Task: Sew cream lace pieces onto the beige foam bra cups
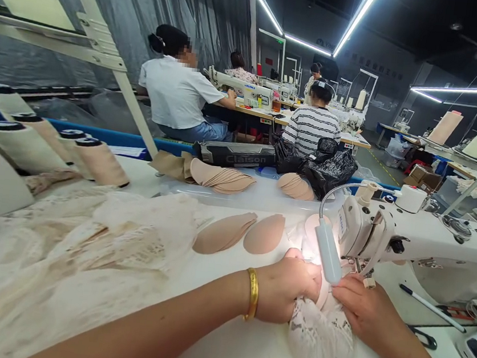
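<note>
My left hand point(284, 290), with a gold bangle at the wrist, is closed with curled fingers on a gathered piece of white lace point(321, 343). A pale pink padded edge point(323, 297) shows between my hands. My right hand point(364, 308) pinches the lace piece from the other side, fingertips close to the needle area of the white sewing machine point(387, 233). The needle itself is hard to make out. A grey lamp point(327, 252) on a bendy stem lights the work and hides part of it. Beige pads point(223, 235) and another pad point(264, 235) lie left of the machine.
Loose lace fabric point(61, 262) covers the table's left side, before several thread cones point(100, 160). Stacked beige pads point(224, 177) lie along the back edge. A white pen point(433, 307) and black-handled scissors point(423, 338) lie at right. Co-workers point(179, 92) sit at machines beyond.
</note>
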{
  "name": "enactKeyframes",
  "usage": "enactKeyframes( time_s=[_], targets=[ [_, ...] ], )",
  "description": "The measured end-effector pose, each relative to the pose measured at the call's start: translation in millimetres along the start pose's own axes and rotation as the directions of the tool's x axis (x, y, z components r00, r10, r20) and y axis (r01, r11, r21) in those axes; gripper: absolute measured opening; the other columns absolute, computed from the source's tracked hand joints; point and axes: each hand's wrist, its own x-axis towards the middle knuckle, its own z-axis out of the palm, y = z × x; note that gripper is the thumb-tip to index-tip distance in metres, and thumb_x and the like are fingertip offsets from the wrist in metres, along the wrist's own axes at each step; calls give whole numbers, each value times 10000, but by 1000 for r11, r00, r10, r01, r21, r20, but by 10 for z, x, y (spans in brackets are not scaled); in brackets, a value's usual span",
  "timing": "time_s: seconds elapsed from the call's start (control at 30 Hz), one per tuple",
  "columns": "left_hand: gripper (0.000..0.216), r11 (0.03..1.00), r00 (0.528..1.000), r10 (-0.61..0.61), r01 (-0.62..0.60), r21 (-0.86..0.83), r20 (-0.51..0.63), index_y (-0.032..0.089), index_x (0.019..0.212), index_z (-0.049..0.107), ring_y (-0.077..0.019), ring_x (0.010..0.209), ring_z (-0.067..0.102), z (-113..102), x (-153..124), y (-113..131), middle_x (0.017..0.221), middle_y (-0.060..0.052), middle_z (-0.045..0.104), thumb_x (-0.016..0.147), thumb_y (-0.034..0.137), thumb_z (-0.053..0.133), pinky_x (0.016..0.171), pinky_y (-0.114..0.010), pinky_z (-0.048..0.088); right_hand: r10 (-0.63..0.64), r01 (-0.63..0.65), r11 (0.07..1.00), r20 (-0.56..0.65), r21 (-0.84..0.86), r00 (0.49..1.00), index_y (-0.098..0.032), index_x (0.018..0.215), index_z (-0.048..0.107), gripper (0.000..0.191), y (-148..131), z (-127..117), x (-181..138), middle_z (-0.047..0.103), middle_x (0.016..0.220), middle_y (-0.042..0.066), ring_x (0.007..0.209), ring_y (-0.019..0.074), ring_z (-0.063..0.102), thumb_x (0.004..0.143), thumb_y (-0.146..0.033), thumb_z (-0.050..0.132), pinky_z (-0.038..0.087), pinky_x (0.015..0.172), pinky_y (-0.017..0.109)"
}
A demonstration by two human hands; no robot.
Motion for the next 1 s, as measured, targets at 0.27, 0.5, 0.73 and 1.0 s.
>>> enactKeyframes(
  time_s=[0.27,0.5,0.73,1.0],
  targets=[
    [302,982,995,36,-54,183,98,173,632,483,-187,715,591,-18,27,93,808,33,706,457,-61,560,821,-402,360,-49,42,996,104,73,993,-222,783,565,312,-77,-133,39,670,851,35,792,190,568,963,-36,391,437,669,294],
    [318,974,999,45,-50,219,24,185,644,464,-193,708,587,8,39,59,761,43,680,463,-51,577,820,-409,365,-25,22,999,70,32,997,-243,944,628,282,6,-83,1,696,932,43,822,203,609,950,-54,418,492,734,321],
    [306,984,999,17,-11,180,-35,199,711,558,-205,775,634,-12,39,10,783,37,699,523,-39,596,917,-407,373,114,-116,987,-30,-107,993,-246,1055,616,293,63,-45,-78,677,794,28,674,220,587,925,-83,409,484,606,325],
    [248,978,999,-33,40,203,-41,203,743,587,-204,758,623,-30,73,-48,807,15,717,600,1,606,900,-394,367,138,-144,990,-192,-14,972,-203,1073,641,231,97,-72,3,739,950,125,859,283,702,1011,-154,423,607,732,440]
  ],
)
